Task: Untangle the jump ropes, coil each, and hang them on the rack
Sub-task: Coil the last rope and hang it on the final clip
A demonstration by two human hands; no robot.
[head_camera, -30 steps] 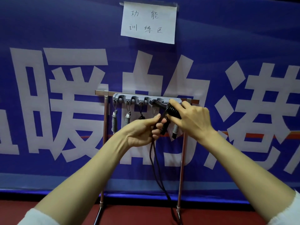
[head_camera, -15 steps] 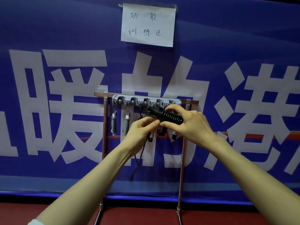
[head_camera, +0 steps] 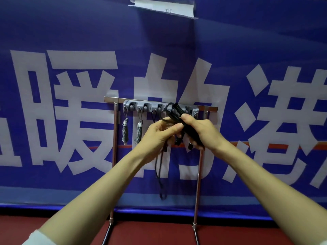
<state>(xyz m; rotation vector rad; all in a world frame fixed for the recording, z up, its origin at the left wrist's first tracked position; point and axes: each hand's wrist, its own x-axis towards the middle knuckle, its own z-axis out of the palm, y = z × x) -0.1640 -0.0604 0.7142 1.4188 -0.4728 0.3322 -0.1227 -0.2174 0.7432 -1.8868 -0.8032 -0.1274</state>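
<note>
— Wearing what on the arms?
— Pale, whitish sleeves of plain cloth: left sleeve (head_camera: 33, 238) at the lower left corner, right sleeve (head_camera: 323, 242) barely showing at the lower right.
— And past the sleeves?
— Bare forearms (head_camera: 99, 190), bare left hand (head_camera: 157, 137) and right hand (head_camera: 200, 131).

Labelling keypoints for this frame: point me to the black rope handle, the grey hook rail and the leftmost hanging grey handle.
black rope handle (head_camera: 191, 132), head view, on its lower shaft.
grey hook rail (head_camera: 141, 103), head view, top edge between clips.
leftmost grey handle (head_camera: 125, 132), head view, mid ribbed section.
</note>
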